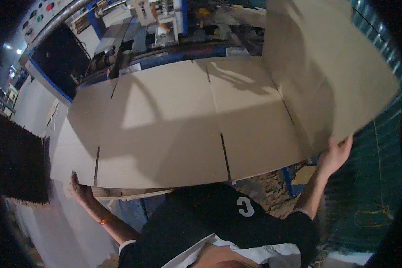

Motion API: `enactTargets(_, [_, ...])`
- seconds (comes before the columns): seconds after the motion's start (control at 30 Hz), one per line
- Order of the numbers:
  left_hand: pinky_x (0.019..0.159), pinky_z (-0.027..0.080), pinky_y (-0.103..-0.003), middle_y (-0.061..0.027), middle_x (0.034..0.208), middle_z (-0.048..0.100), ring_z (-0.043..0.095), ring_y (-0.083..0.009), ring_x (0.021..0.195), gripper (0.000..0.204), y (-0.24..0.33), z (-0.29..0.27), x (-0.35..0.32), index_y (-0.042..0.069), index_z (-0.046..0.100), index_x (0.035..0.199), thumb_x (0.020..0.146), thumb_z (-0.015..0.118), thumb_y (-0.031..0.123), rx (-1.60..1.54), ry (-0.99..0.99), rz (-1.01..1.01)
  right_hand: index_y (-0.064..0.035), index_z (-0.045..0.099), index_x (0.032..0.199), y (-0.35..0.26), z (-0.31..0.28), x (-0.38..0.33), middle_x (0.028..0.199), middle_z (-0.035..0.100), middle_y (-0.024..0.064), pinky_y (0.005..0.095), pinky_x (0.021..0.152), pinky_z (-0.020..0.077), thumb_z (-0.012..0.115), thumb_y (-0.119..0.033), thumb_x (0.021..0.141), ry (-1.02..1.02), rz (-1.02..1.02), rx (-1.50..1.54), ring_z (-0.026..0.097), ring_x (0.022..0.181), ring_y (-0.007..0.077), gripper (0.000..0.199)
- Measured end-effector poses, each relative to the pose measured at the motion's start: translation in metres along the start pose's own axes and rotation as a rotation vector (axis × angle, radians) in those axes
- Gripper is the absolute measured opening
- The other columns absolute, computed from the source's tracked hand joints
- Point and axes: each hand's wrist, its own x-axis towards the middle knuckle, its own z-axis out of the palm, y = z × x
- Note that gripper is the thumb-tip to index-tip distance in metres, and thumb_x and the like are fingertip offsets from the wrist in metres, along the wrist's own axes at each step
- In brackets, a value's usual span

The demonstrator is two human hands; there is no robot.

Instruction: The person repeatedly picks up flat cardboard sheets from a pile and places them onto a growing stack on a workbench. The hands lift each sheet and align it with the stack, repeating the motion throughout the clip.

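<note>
A large brown cardboard sheet (165,120), slotted and creased like an unfolded box blank, spans the space before me. Its right-hand panel (330,67) is bent steeply upward along a crease, while the rest lies fairly flat. At the near left corner my left hand (80,188) is closed on the sheet's edge, part of its fingers hidden by the board. On the right, my right hand (336,157) pinches the lower edge of the raised panel. Dark slots cut into the near and far edges, and shadows fall over the board.
Beyond the sheet stands a blue-framed machine (165,27) with metal parts. A control panel (42,15) with coloured buttons is at the far left. Dark stacked material (18,156) stands left, a green corrugated surface (357,196) right. Cardboard scraps (272,194) lie below the sheet.
</note>
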Motion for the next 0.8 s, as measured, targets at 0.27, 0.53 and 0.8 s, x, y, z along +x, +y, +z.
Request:
enactTargets(0.27, [0.100, 0.033, -0.037, -0.0129, 0.126, 0.048, 0.045, -0.0253, 0.117, 0.039, -0.019, 0.100, -0.106, 0.001, 0.053, 0.118, 0.080, 0.053, -0.002, 0.888, -0.535, 0.284, -0.0116, 0.064, 0.098, 0.034, 0.028, -0.106, 0.109, 0.062, 0.0082, 0.0449, 0.091, 0.0429, 0.060, -0.008, 0.072, -1.199, -0.828, -0.162, 0.055, 0.108, 0.0305, 0.027])
enactTargets(0.53, [0.107, 0.024, -0.047, -0.0112, 0.138, 0.038, 0.033, -0.0311, 0.128, 0.054, -0.039, 0.165, -0.116, 0.017, 0.047, 0.129, 0.076, 0.054, 0.006, 1.696, -1.320, 0.713, -0.0163, 0.052, 0.122, 0.054, 0.046, -0.081, 0.131, 0.046, 0.0064, 0.0467, 0.099, 0.0347, 0.065, -0.020, 0.066, -1.402, -0.806, -0.215, 0.043, 0.121, 0.0289, 0.057])
enactTargets(0.8, [0.107, 0.020, -0.047, -0.0128, 0.139, 0.036, 0.032, -0.0313, 0.129, 0.056, -0.054, 0.191, -0.077, 0.015, 0.043, 0.132, 0.078, 0.051, 0.006, 1.531, -1.184, 0.815, -0.0117, 0.047, 0.127, 0.082, 0.115, -0.035, 0.136, 0.038, 0.0115, 0.0460, 0.102, 0.0306, 0.070, -0.050, 0.063, -1.304, -0.726, -0.431, 0.037, 0.124, 0.0337, 0.078])
